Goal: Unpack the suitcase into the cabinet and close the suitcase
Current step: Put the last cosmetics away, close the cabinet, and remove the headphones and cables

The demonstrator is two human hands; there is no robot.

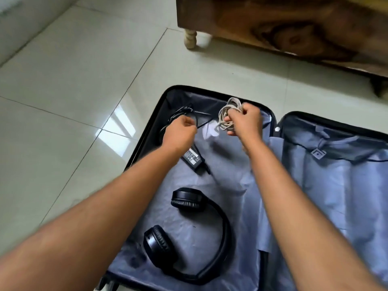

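- The open black hard-shell suitcase with grey-blue fabric lining (327,185) lies flat on the pale tiled floor (73,80), both halves spread.
- Your right hand (245,122) is curled tight round a bundle of coiled pale grey cable (227,114), lifted above the far end of the suitcase's left half.
- Your left hand (180,131) pinches a thin black cord (182,111) at that half's far left corner.
- The black rectangular power adapter (192,159) lies in the same half, just beneath your left wrist.
- The black over-ear headphones (189,232) lie at the near end of that half.
- The brown wooden cabinet with turned legs (294,28) stands beyond the suitcase.
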